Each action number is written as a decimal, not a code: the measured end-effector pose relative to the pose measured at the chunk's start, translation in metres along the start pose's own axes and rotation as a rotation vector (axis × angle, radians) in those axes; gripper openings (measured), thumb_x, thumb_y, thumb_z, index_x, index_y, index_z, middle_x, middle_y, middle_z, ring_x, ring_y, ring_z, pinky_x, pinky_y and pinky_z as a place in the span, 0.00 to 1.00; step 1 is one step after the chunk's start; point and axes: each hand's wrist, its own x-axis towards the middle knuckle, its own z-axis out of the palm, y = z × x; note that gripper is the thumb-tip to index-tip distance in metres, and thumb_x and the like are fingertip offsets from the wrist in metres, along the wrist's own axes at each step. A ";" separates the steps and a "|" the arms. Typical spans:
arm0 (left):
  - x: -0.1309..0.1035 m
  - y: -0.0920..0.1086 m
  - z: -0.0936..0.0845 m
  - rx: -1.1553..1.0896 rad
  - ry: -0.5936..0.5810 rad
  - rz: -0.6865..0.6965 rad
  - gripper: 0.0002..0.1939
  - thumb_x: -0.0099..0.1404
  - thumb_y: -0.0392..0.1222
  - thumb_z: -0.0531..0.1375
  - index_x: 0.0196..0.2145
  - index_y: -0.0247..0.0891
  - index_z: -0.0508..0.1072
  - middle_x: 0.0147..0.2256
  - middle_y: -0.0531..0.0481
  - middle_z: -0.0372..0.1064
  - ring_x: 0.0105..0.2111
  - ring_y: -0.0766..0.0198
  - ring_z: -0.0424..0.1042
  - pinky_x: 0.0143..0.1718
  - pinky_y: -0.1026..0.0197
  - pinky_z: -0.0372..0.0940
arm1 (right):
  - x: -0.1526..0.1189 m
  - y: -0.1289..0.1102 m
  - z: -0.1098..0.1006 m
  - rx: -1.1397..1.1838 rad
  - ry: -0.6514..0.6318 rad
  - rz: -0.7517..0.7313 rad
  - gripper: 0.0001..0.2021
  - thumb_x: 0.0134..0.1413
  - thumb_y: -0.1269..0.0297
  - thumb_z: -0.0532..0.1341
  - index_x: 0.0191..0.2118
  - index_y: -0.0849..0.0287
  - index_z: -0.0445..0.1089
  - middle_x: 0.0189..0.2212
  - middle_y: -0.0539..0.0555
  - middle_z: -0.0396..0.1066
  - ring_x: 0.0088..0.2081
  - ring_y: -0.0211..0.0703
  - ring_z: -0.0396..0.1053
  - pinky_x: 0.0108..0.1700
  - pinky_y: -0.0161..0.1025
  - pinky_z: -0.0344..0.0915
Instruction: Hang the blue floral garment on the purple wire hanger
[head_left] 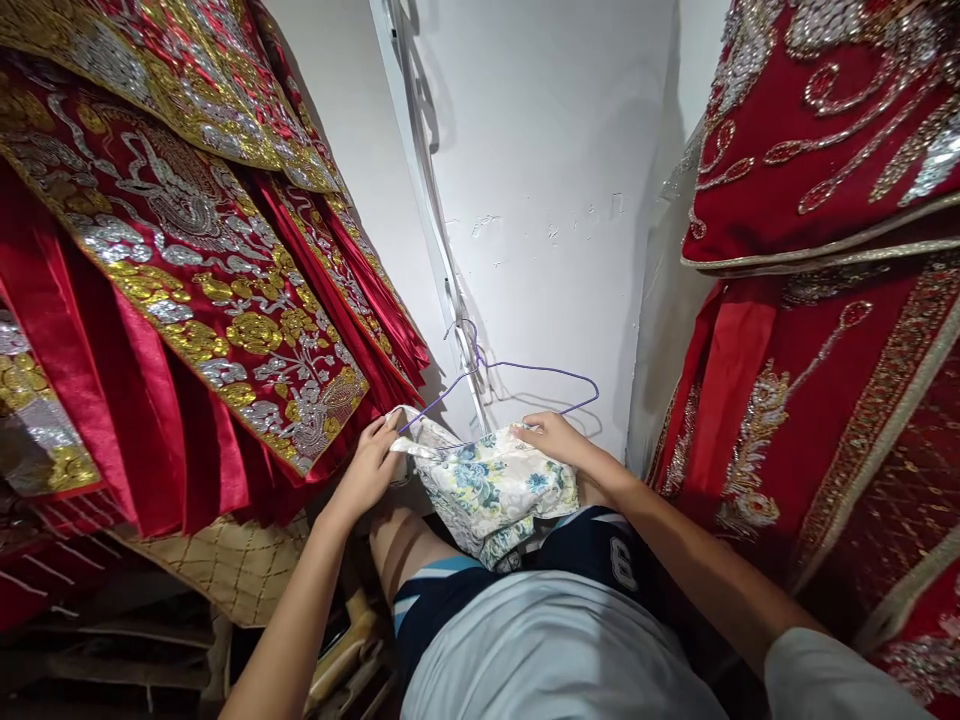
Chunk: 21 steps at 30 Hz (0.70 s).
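Note:
A white garment with a blue and yellow floral print hangs in front of my lap, partly on a thin purple hanger. My left hand pinches the garment's left upper edge, near the hanger's left arm, which runs into the cloth. On the other side, my right hand grips the top right edge of the garment. To the right of that hand, the hanger's right end sticks out bare. The hanger's hook points up, before a white metal rail; I cannot tell whether it touches the rail.
Red embroidered costumes with gold and silver sequins hang on the left. More red beaded garments hang close on the right. A white wall stands ahead. Bamboo-like furniture is at lower left.

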 end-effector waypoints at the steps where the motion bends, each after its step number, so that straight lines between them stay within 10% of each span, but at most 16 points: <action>1: 0.007 0.007 0.001 -0.047 0.004 0.006 0.17 0.71 0.48 0.47 0.34 0.39 0.71 0.66 0.42 0.56 0.66 0.47 0.53 0.64 0.41 0.54 | -0.001 -0.002 0.003 -0.001 -0.010 0.003 0.18 0.57 0.50 0.58 0.24 0.59 0.64 0.23 0.48 0.63 0.27 0.39 0.61 0.30 0.34 0.54; 5: 0.034 0.026 0.009 -0.186 0.116 -0.023 0.11 0.69 0.44 0.50 0.43 0.40 0.68 0.58 0.41 0.68 0.57 0.51 0.68 0.55 0.50 0.63 | -0.010 -0.007 0.009 0.021 -0.072 -0.030 0.13 0.51 0.58 0.64 0.39 0.61 0.75 0.38 0.55 0.76 0.41 0.51 0.72 0.43 0.40 0.65; 8: 0.046 0.024 0.014 -0.195 0.152 -0.054 0.13 0.67 0.42 0.51 0.47 0.39 0.69 0.45 0.44 0.75 0.46 0.53 0.74 0.49 0.53 0.66 | -0.019 -0.004 -0.004 0.015 -0.063 -0.118 0.30 0.45 0.69 0.65 0.59 0.55 0.69 0.52 0.56 0.73 0.52 0.51 0.70 0.54 0.42 0.64; 12: 0.049 0.017 0.011 -0.132 0.112 0.008 0.15 0.68 0.43 0.50 0.43 0.37 0.73 0.43 0.42 0.75 0.45 0.53 0.73 0.49 0.54 0.64 | -0.021 0.008 -0.039 -0.097 0.313 -0.045 0.41 0.46 0.73 0.60 0.69 0.54 0.55 0.36 0.52 0.76 0.37 0.45 0.72 0.45 0.40 0.67; 15: 0.049 0.019 0.004 -0.096 0.090 0.036 0.16 0.69 0.45 0.49 0.40 0.38 0.74 0.40 0.44 0.74 0.43 0.54 0.72 0.46 0.55 0.64 | -0.014 0.016 -0.066 -0.102 0.399 0.054 0.33 0.45 0.68 0.64 0.61 0.61 0.67 0.29 0.52 0.74 0.34 0.47 0.71 0.42 0.41 0.67; 18: 0.050 0.018 -0.002 -0.067 0.165 0.005 0.13 0.69 0.47 0.50 0.38 0.39 0.72 0.38 0.46 0.72 0.40 0.56 0.71 0.44 0.57 0.63 | -0.010 0.010 -0.087 0.026 0.143 0.090 0.13 0.44 0.60 0.68 0.36 0.62 0.79 0.28 0.55 0.75 0.36 0.50 0.72 0.39 0.41 0.66; 21: 0.051 0.012 -0.004 -0.123 0.402 -0.143 0.12 0.65 0.51 0.57 0.38 0.40 0.69 0.33 0.51 0.70 0.34 0.60 0.70 0.38 0.61 0.63 | -0.012 -0.007 -0.097 0.246 -0.154 0.172 0.17 0.44 0.51 0.69 0.24 0.63 0.75 0.20 0.52 0.71 0.25 0.43 0.68 0.29 0.37 0.62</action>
